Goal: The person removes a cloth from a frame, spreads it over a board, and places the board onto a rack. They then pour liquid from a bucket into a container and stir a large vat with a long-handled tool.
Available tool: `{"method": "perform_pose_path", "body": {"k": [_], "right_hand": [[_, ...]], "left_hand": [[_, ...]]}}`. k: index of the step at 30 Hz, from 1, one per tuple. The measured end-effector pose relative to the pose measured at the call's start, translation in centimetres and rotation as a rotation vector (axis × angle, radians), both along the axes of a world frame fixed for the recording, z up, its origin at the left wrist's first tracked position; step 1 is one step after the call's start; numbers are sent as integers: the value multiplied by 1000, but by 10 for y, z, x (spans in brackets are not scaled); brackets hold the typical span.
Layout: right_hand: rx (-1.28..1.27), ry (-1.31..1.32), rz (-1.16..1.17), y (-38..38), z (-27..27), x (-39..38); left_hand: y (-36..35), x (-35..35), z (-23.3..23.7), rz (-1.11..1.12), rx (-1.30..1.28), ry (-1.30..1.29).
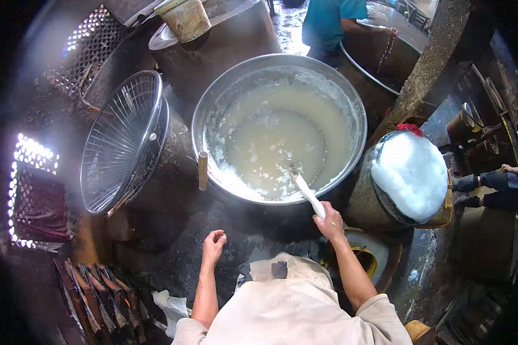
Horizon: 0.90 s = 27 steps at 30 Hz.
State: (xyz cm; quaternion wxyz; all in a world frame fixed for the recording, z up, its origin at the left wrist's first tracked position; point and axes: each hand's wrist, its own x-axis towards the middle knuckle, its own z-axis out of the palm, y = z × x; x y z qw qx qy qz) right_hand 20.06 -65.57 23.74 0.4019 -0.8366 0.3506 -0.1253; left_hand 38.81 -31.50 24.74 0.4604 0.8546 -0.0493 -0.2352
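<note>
A wide metal pot (357, 109) of cloudy, pale liquid stands in front of me, with white foam or residue round its inner wall. My right hand (329, 222) is wrapped round a white handle (309, 196) at the pot's near right rim. The handle's far end reaches over the liquid, and whatever lies below the surface is hidden. My left hand (214, 246) hangs short of the near rim, fingers curled in, with nothing visible in it. A short wooden peg (202, 171) stands against the pot's left front edge.
At left, a large wire basket (118, 146) leans on a drum. A barrel heaped with white material (411, 175) stands at right. Behind, a co-worker in a teal shirt (331, 23) reaches over another vat (357, 63). Stacked firewood-like pieces (101, 296) lie lower left.
</note>
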Motion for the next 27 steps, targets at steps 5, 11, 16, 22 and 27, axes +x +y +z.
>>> {"method": "perform_pose_path", "body": {"k": [5, 11, 16, 22, 27], "right_hand": [[3, 0, 14, 0, -3, 0], [-20, 0, -12, 1, -3, 1], [-56, -5, -29, 2, -5, 1], [-97, 73, -66, 7, 6, 4], [-142, 151, -81, 7, 6, 5]], "left_hand": [[-23, 8, 4, -86, 46, -156], [-63, 37, 18, -137, -10, -297], [-95, 65, 17, -200, -53, -429], [-127, 98, 0, -372, -107, -625], [-141, 115, -30, -542, 74, -607]]}}
